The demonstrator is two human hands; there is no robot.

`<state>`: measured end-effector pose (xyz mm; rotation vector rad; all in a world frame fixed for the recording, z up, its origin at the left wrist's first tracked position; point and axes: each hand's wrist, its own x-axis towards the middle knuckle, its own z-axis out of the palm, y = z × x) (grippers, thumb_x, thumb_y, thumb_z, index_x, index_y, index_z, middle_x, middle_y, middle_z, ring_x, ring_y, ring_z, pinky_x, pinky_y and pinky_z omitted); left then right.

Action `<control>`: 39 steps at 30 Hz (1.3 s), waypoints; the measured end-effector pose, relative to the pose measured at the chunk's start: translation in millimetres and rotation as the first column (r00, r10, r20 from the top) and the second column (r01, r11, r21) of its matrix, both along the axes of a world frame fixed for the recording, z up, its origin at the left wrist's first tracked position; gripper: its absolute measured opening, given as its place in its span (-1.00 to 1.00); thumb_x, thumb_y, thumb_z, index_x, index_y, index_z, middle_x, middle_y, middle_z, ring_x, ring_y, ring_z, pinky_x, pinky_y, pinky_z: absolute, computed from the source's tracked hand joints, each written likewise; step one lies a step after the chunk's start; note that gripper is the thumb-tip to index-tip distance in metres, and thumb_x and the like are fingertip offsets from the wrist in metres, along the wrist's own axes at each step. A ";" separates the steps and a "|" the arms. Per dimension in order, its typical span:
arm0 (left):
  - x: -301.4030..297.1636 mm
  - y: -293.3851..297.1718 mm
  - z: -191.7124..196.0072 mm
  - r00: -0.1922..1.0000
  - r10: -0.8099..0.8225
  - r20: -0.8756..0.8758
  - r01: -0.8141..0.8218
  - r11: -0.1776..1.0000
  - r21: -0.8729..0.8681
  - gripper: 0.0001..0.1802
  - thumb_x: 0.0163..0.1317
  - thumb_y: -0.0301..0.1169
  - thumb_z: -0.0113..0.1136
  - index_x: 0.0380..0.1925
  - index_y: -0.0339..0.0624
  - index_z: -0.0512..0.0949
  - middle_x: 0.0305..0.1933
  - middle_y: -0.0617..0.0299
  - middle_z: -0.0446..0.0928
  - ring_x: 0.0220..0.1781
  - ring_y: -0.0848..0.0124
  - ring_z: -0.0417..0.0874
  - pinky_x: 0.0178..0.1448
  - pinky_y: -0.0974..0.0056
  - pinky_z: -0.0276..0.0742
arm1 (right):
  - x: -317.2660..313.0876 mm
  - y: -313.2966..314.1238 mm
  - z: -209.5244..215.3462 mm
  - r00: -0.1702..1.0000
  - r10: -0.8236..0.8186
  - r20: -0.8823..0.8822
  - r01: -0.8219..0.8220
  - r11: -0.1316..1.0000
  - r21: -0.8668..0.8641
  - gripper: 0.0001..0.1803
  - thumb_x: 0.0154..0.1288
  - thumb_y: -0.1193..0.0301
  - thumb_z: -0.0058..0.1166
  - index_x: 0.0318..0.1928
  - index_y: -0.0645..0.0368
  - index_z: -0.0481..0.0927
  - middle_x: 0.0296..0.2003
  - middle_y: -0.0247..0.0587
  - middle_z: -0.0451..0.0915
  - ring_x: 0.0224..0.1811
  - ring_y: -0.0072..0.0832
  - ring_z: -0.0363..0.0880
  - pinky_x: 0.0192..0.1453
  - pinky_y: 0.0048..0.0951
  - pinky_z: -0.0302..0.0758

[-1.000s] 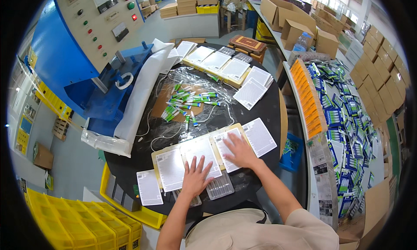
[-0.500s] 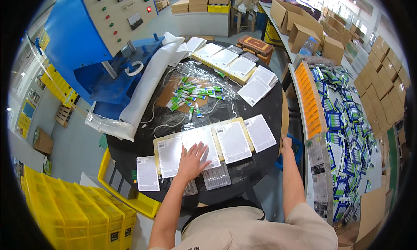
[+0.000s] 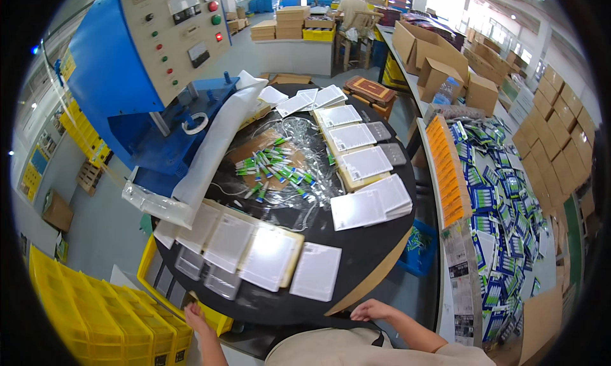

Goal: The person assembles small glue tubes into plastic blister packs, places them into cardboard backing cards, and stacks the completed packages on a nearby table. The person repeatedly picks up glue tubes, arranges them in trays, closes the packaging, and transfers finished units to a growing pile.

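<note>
My left hand is off the near-left rim of the round black table, beside a yellow crate; its fingers look slightly apart and nothing shows in them. At the near rim, my right hand has loosely curled fingers with nothing visible inside. Between and beyond the hands, white printed cards lie on a cream tray, with clear plastic blister shells sticking out underneath. A loose white card lies beside that tray. Small green-and-white tubes are heaped mid-table.
A second tray of cards and a card stack lie on the table's right. A blue press stands at left. Yellow crates are near left, a blue bin at right. A side bench holds packaged goods.
The round table has turned clockwise, carrying the near tray leftward and the far tray nearer on the right. My left hand left the cards; my right hand left the right rim.
</note>
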<state>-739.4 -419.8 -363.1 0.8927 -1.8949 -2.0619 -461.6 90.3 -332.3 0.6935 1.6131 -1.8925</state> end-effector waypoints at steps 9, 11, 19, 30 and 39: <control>71.7 75.3 -56.9 0.930 -0.027 0.366 -0.237 0.716 0.656 -0.16 0.45 0.34 -0.27 0.39 -0.10 0.35 0.43 0.11 0.41 0.46 0.10 0.39 0.53 -0.12 0.28 | -118.0 107.3 111.6 0.803 0.439 -0.404 0.435 0.033 0.900 -0.48 0.12 0.67 0.02 0.16 0.22 0.56 0.17 0.01 0.55 0.25 0.00 0.47 0.32 -0.09 0.43; 76.9 97.7 -49.5 0.989 -0.143 -0.019 0.102 0.600 0.793 -0.22 0.50 0.27 -0.24 0.44 -0.08 0.31 0.44 0.11 0.40 0.47 0.10 0.38 0.55 -0.07 0.29 | -129.9 93.3 101.8 0.784 0.580 -0.220 0.290 -0.028 0.957 -0.38 0.14 0.64 0.02 0.30 0.20 0.47 0.33 0.12 0.42 0.41 0.04 0.34 0.47 0.02 0.29; -36.9 32.2 -43.0 0.984 -0.082 0.156 -0.039 0.764 0.644 -0.34 0.60 0.07 -0.25 0.44 -0.17 0.31 0.49 0.05 0.36 0.45 0.02 0.41 0.52 -0.05 0.35 | -170.4 -65.0 52.5 0.510 0.860 0.029 0.183 -0.141 0.973 -0.41 0.43 0.33 -0.10 0.43 0.22 0.38 0.43 0.26 0.30 0.51 0.20 0.21 0.50 0.22 0.22; -96.3 -8.0 -49.3 0.970 -0.197 0.145 0.100 0.861 0.499 -0.41 0.63 -0.07 -0.36 0.46 -0.18 0.28 0.47 0.03 0.38 0.44 0.05 0.45 0.51 -0.02 0.39 | -192.9 -35.9 134.2 0.579 0.790 -0.202 0.534 -0.181 0.826 -0.69 0.28 0.43 0.03 -0.06 0.33 0.67 0.35 0.19 0.41 0.38 0.04 0.43 0.41 0.02 0.42; -121.2 -17.2 -33.4 0.957 -0.226 0.181 0.109 0.862 0.496 -0.36 0.62 0.01 -0.28 0.45 -0.21 0.28 0.42 0.00 0.43 0.39 0.05 0.50 0.44 0.00 0.49 | -195.9 -78.4 65.9 0.692 0.716 0.094 0.245 -0.354 0.903 -0.57 0.29 0.34 0.01 -0.02 0.50 0.64 0.42 0.33 0.27 0.51 0.11 0.23 0.42 0.24 0.34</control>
